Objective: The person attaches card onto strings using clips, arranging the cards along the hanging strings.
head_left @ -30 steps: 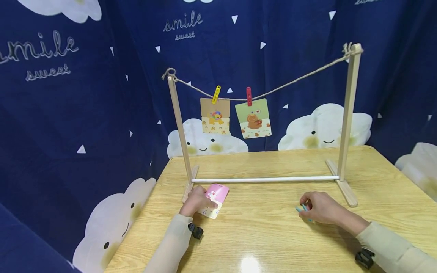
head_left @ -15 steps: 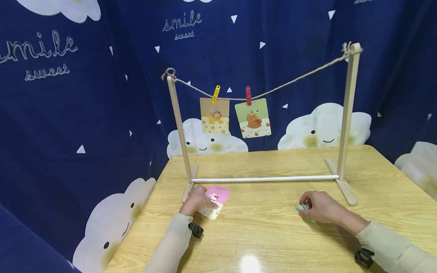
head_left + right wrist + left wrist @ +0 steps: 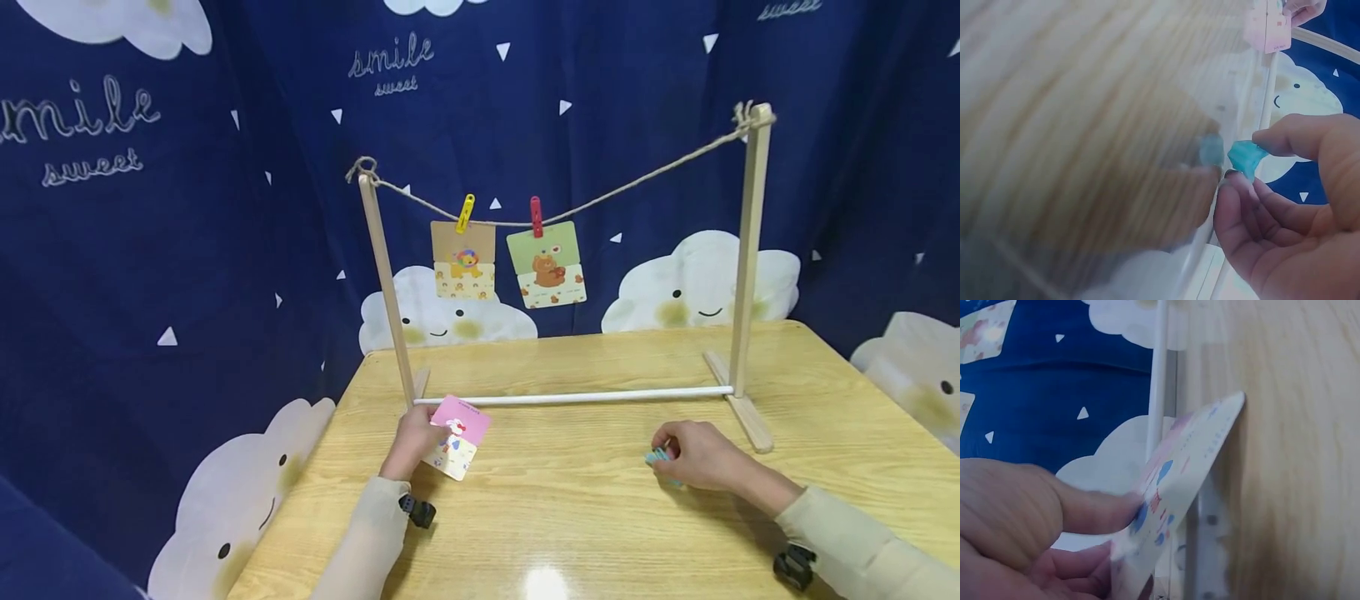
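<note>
My left hand [image 3: 412,437] pinches a pink and cream card [image 3: 468,427] with a rabbit printed on it, thumb on the picture side. In the left wrist view the card [image 3: 1175,475] stands tilted, a corner close over the tabletop. Thumb and fingertips of my right hand [image 3: 697,456] pinch a small turquoise clothespin [image 3: 657,456], low over the right part of the table. The right wrist view shows this clothespin [image 3: 1246,156] nearly end-on, partly covered by the fingers. Two cards hang from a twine line [image 3: 645,177]: a lion card [image 3: 453,242] under a yellow clothespin [image 3: 466,214], a bear card [image 3: 551,271] under a red one.
The line sags between two wooden posts, the left post [image 3: 386,283] and the taller-looking right post [image 3: 751,250]. A white rod [image 3: 585,397] joins their feet just above the wooden table [image 3: 555,508]. Behind hangs a dark blue curtain [image 3: 645,75] with clouds.
The left hand has raised and tilted the rabbit card, showing more of its picture. The right hand has barely moved, with the turquoise clothespin turned slightly. The head view has shifted a little.
</note>
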A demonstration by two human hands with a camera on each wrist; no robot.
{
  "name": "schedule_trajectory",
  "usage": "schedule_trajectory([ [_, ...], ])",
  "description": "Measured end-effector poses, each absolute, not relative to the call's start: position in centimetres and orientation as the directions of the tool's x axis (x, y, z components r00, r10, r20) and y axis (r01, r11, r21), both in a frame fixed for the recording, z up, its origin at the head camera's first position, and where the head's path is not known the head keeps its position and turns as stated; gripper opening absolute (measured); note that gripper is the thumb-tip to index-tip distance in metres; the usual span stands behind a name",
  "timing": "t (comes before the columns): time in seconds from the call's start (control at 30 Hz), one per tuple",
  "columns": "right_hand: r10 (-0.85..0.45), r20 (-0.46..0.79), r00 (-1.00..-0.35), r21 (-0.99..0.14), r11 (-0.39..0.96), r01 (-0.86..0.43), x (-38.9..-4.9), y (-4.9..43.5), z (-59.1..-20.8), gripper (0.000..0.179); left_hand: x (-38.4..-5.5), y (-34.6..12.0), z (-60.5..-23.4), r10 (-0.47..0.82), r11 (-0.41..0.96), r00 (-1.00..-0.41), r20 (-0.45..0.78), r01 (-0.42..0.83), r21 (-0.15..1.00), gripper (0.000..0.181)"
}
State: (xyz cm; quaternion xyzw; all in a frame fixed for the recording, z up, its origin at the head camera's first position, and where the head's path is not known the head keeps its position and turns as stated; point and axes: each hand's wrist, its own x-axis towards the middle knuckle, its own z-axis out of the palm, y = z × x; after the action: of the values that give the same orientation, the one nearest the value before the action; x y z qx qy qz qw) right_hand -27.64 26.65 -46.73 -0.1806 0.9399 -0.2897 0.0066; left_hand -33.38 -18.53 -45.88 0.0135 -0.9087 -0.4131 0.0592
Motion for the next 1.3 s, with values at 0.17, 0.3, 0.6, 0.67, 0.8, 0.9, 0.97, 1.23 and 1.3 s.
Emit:
schedule_trajectory([
  [0.17, -0.316, 0.122, -0.941, -0.537, 0.776, -0.330, -27.7, 26.9, -46.5, 0.029, -33.5, -18.3, -45.5, -0.117, 0.622, -0.985, 0.128, 0.027, 0.782, 0.026],
  [0.3, -0.301, 0.154, -0.941, -0.538, 0.773, -0.336, -27.9, 27.3, -46.1, 0.027, -33.4, -18.0, -44.9, -0.132, 0.588, -0.983, 0.131, 0.029, 0.808, 0.023],
  [0.6, -0.268, 0.251, -0.930, -0.549, 0.752, -0.365, -27.9, 27.9, -44.4, 0.022, -32.9, -16.9, -43.4, -0.108, 0.520, -0.981, 0.160, 0.081, 0.850, 0.018],
  [0.67, -0.262, 0.265, -0.928, -0.554, 0.746, -0.369, -27.8, 28.0, -43.8, 0.022, -32.9, -16.5, -43.2, -0.098, 0.502, -0.981, 0.168, 0.097, 0.859, 0.017],
  [0.8, -0.251, 0.299, -0.921, -0.556, 0.738, -0.382, -27.8, 28.4, -42.9, 0.022, -32.9, -15.7, -42.6, -0.078, 0.453, -0.980, 0.184, 0.130, 0.882, 0.017],
  [0.9, -0.248, 0.308, -0.918, -0.564, 0.730, -0.386, -27.7, 28.7, -42.2, 0.024, -32.9, -15.1, -42.1, -0.062, 0.408, -0.979, 0.193, 0.151, 0.900, 0.017],
  [0.97, -0.247, 0.307, -0.919, -0.578, 0.719, -0.386, -27.8, 28.8, -41.7, 0.024, -32.8, -14.7, -41.8, -0.054, 0.377, -0.979, 0.194, 0.160, 0.912, 0.017],
  [1.23, -0.218, 0.314, -0.924, -0.626, 0.684, -0.374, -27.9, 28.8, -39.5, 0.029, -32.9, -12.6, -40.6, -0.035, 0.274, -0.981, 0.189, 0.172, 0.946, 0.020],
  [1.3, -0.210, 0.321, -0.924, -0.625, 0.685, -0.373, -28.0, 28.8, -39.0, 0.029, -33.1, -12.0, -40.4, -0.029, 0.253, -0.982, 0.189, 0.175, 0.951, 0.020],
])
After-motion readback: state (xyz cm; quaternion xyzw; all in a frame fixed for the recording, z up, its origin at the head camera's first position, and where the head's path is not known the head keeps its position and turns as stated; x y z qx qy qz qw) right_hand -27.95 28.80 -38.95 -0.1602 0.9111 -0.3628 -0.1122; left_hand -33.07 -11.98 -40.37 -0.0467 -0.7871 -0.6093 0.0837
